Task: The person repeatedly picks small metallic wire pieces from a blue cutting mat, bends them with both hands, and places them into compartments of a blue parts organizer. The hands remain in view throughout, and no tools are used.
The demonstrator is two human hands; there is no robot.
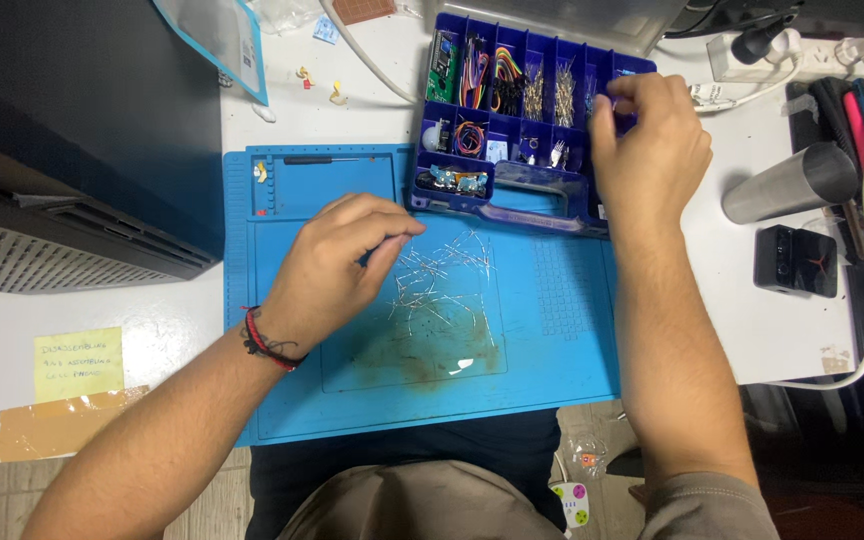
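Note:
My left hand [337, 262] rests on a blue work mat [562, 360], fingers pinched at the edge of a loose heap of thin wire-legged parts [444, 285]; whether it grips any is unclear. My right hand [649, 140] reaches into the right end of a dark blue compartment box [512, 190], fingertips bent into a compartment that the hand hides. The box holds coloured jumper wires [508, 72], small circuit boards and more wire-legged parts. A red and black cord bracelet circles my left wrist.
A metal cup [790, 183] lies on its side right of the box, above a small black device [797, 261]. A white power strip [782, 52] and cables sit top right. A dark case stands at left, a yellow note [78, 363] below it.

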